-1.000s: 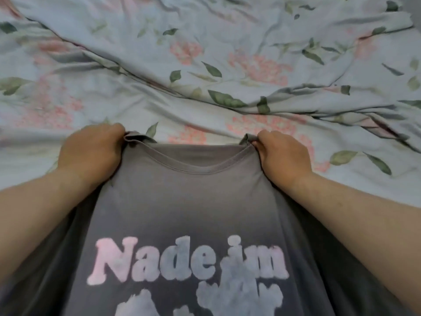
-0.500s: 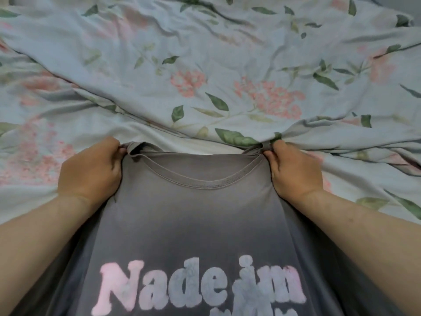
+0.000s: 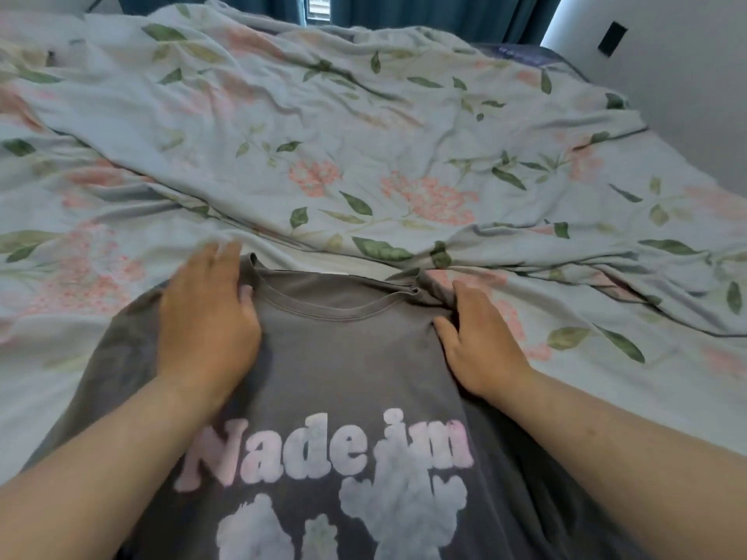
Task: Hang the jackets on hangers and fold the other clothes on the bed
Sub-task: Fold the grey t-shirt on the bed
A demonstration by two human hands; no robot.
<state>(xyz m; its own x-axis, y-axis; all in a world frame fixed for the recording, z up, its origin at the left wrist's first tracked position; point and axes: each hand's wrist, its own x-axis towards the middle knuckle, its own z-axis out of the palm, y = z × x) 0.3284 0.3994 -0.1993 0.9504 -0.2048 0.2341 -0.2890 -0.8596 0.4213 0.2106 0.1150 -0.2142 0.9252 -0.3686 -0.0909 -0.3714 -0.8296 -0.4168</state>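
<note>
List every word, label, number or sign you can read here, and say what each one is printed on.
"Nade im": pink-and-white puffy letters across the chest of the grey T-shirt.
Pale shapes under those words: pictures, not lettering, cut off at the bottom.
Floral bedspread: no text.

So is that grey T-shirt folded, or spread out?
Spread out. The grey T-shirt lies front-up on the floral duvet, neckline and print showing, left hand and right hand flat on it.

Grey tee (image 3: 347, 357) w/ pink-white print; pale blue floral duvet (image 3: 364, 147) (pink blooms, green leaves); teal curtains (image 3: 424, 12).
</note>
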